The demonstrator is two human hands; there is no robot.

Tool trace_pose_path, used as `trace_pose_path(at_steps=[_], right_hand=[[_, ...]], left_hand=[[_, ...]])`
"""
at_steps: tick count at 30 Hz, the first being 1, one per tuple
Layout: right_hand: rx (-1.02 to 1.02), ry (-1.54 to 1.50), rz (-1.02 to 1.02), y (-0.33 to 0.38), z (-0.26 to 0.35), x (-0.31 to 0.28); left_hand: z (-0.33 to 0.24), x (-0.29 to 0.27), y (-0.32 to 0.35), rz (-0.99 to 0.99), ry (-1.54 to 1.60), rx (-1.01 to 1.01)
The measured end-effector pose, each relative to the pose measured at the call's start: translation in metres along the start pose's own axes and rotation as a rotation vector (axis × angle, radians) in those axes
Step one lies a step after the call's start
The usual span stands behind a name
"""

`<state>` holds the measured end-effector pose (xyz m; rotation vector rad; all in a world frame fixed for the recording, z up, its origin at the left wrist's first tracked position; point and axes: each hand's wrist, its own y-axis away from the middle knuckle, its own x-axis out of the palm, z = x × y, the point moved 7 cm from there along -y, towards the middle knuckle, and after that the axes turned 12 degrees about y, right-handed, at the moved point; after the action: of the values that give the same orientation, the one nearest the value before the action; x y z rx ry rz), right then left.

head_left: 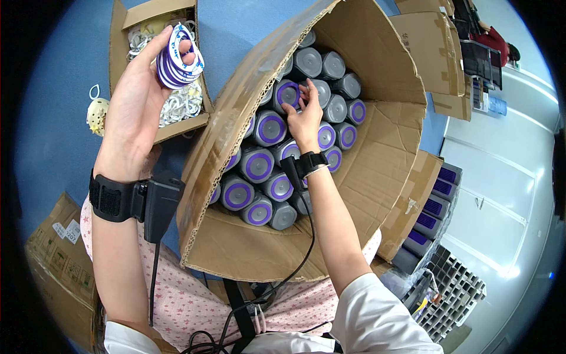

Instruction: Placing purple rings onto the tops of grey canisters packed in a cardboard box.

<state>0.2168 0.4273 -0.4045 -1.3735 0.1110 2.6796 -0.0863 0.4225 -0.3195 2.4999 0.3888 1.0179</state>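
Observation:
My left hand is raised at the upper left, closed around a stack of flat rings, purple and white with blue print. A finger passes through their openings. My right hand reaches into a large cardboard box full of grey cylinders lying with their round ends facing me. Its thumb and fingers are bent and apart, touching the end of one cylinder by its purple ring. Many ends carry such a purple ring; others, mostly toward the top, are plain grey.
Behind my left hand, a smaller open carton holds tangled white loops. A cream perforated object lies beside it. Another carton stands at lower left. Right of the box are purple-grey units and a slotted rack. A person sits far right.

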Motion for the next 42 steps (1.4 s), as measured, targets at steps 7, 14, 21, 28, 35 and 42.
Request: trace_pose_path(at_steps=[7,14,21,28,35,42], right_hand=[[-0.025,0.286,0.068,0.0,0.011,-0.002],[-0.059,0.218,0.057,-0.002,0.012,-0.004],[-0.035,0.234,-0.017,0.002,-0.002,-0.007],[0.038,0.008,-0.029,0.009,-0.012,-0.007],[-0.043,0.247,-0.087,0.006,-0.01,-0.011],[0.001,0.383,0.269,-0.027,-0.006,-0.009]], left_hand=[[0.0,-0.003,-0.002,0.016,0.028,-0.004],[-0.002,-0.005,-0.003,0.008,0.026,0.008],[-0.003,-0.001,-0.001,0.023,0.02,0.01],[-0.003,-0.002,0.0,0.002,-0.013,0.03],[-0.002,-0.001,0.0,0.011,-0.036,0.019],[-0.005,-0.004,-0.001,-0.02,0.037,0.054]])
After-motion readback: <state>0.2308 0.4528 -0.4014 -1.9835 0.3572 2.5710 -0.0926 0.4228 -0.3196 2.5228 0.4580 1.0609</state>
